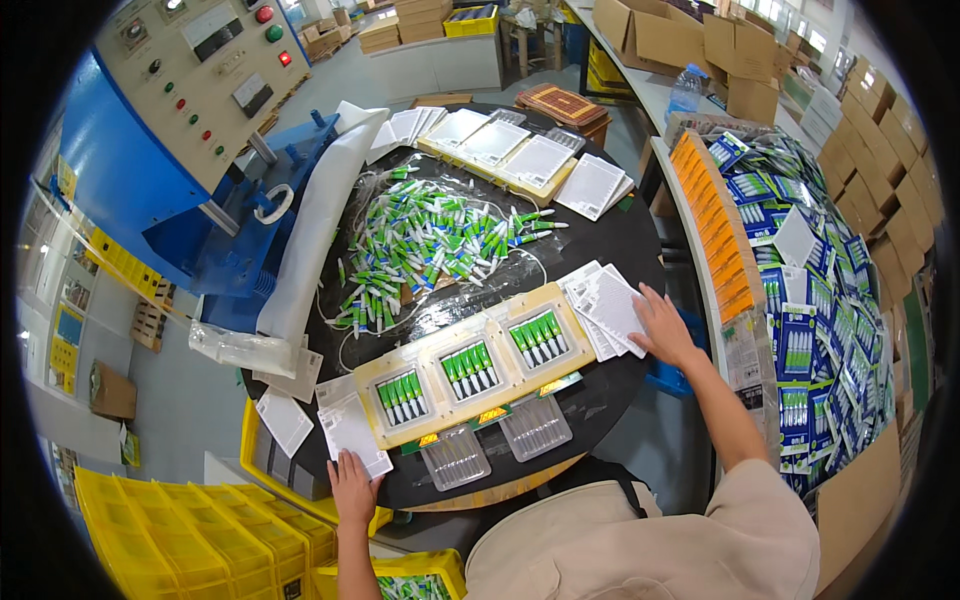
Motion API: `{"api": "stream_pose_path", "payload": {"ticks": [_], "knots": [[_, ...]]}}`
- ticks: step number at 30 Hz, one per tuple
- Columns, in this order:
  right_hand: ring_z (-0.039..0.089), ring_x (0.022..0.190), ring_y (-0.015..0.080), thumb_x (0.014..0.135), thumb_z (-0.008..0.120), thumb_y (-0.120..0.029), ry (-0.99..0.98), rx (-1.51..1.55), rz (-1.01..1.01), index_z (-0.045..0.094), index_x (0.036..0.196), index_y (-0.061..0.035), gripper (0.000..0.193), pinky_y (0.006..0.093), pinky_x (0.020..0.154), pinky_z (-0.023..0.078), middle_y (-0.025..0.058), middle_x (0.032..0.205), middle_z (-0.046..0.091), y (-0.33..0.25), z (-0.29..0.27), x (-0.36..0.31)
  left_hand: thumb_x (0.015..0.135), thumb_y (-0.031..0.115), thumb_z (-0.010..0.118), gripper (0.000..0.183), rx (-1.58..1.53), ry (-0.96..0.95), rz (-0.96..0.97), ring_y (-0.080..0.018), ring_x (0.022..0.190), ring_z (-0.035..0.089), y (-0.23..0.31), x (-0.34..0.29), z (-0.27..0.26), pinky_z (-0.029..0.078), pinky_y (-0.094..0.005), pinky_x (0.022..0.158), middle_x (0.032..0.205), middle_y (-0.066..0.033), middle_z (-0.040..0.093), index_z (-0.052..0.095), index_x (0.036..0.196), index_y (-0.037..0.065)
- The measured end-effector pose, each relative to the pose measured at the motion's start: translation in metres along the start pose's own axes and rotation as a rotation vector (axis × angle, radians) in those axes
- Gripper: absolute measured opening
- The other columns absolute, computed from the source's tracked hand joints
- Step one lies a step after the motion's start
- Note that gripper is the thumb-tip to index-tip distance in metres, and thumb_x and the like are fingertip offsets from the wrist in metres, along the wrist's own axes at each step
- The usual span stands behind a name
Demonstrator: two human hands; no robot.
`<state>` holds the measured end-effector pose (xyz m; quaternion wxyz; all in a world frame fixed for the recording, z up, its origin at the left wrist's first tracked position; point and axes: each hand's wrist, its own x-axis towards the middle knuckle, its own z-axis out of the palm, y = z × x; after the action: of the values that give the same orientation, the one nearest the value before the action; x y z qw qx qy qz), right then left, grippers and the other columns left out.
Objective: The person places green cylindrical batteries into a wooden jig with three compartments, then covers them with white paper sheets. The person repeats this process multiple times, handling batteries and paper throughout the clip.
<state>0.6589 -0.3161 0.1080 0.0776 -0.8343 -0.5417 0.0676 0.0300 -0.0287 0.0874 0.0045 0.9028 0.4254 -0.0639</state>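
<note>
My left hand [352, 487] lies with its fingers stretched out on the lower edge of white printed backing cards [352, 432] at the fixture's left end. On the other side, my right hand [662, 325] has its fingers apart at the edge of a fanned stack of white backing cards [612, 312]. Between the hands sits a cream three-slot fixture [455, 352]. Each slot holds a row of small green-and-white tubes [468, 370] with dark tips. Two empty clear blister trays [536, 430] lie at its near edge.
Loose tubes [430, 235] are heaped mid-table on the round black table [625, 240]. Behind them is a second fixture [520, 190] topped with white cards. A blue press [150, 170] stands left, yellow crates [190, 525] near left, and a box of packed blister cards [800, 370] right.
</note>
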Motion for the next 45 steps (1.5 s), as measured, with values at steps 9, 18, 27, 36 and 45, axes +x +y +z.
{"api": "stream_pose_path", "payload": {"ticks": [9, 18, 27, 36, 45], "knots": [[0.065, 0.119, 0.0334, 0.086, 0.058, 0.004, 0.157, -0.003, -0.236, 0.064, 0.124, -0.0011, 0.039, 0.0421, 0.100, 0.053, 0.0189, 0.130, 0.066, -0.039, -0.042, -0.038, 0.103, 0.002, 0.041, 0.041, -0.708, 0.599, -0.185, -0.0410, 0.136, 0.052, 0.058, -0.010, -0.077, 0.039, -0.0435, 0.115, 0.146, -0.0246, 0.054, 0.051, 0.142, -0.006], [0.065, 0.122, 0.0287, 0.091, 0.056, -0.010, 0.458, -0.123, -0.415, 0.064, 0.126, 0.0047, 0.039, 0.0409, 0.102, 0.053, 0.0182, 0.131, 0.066, -0.191, -0.006, -0.012, 0.090, -0.002, 0.048, 0.054, -0.164, 0.452, 0.189, -0.0436, 0.139, 0.046, 0.146, 0.038, -0.062, 0.036, -0.0502, 0.118, 0.149, -0.0270, 0.049, 0.052, 0.144, -0.002], [0.065, 0.121, 0.0295, 0.090, 0.057, -0.013, 0.326, -0.246, -0.445, 0.066, 0.123, 0.0033, 0.038, 0.0402, 0.099, 0.053, 0.0175, 0.132, 0.066, -0.185, 0.034, -0.016, 0.095, 0.030, 0.065, 0.067, -0.065, 0.249, 0.111, -0.0443, 0.146, 0.035, 0.144, 0.036, -0.022, 0.028, -0.0543, 0.121, 0.159, -0.0266, 0.036, 0.042, 0.152, 0.003], [0.050, 0.138, 0.0349, 0.084, 0.063, -0.002, 0.046, 0.498, -0.412, 0.052, 0.143, -0.0029, 0.060, 0.0428, 0.116, 0.040, 0.0207, 0.149, 0.051, -0.148, -0.007, 0.003, 0.095, 0.046, 0.064, 0.077, -0.122, 0.168, 0.085, -0.0414, 0.151, 0.026, 0.145, 0.043, -0.036, 0.017, -0.0585, 0.123, 0.162, -0.0261, 0.030, 0.040, 0.153, 0.001], [0.044, 0.145, 0.0300, 0.092, 0.054, -0.006, 0.032, -0.308, -0.187, 0.047, 0.146, -0.0018, 0.055, 0.0447, 0.120, 0.035, 0.0182, 0.154, 0.047, -0.020, 0.001, 0.004, 0.096, 0.040, 0.064, 0.061, -0.234, 0.245, 0.115, -0.0345, 0.151, 0.029, 0.183, 0.042, -0.057, 0.011, -0.0625, 0.123, 0.160, -0.0202, 0.036, 0.051, 0.144, 0.004]]}}
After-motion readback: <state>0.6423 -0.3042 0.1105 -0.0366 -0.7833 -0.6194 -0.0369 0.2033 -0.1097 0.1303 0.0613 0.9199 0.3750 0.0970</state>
